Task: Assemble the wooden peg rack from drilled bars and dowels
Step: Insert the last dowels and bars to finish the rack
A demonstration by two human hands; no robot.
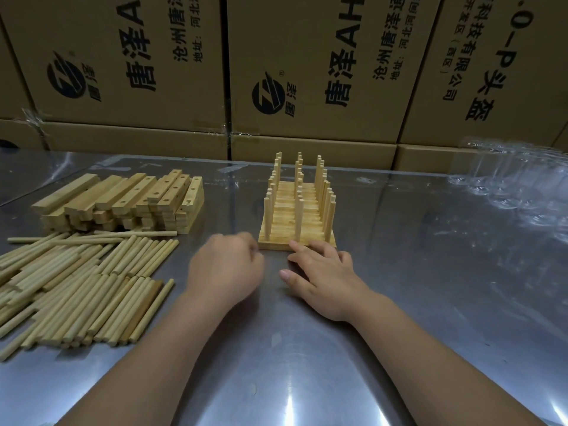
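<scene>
Hands rest low on the shiny counter: the left hand is loosely curled with nothing visible in it, the right hand spread flat, fingertips touching the near edge of the peg rack. Loose dowels lie heaped at near left. Farther left sits a stack of drilled bars. Cardboard boxes line the far edge.

Both hands low: left curled, right spread flat.
</scene>
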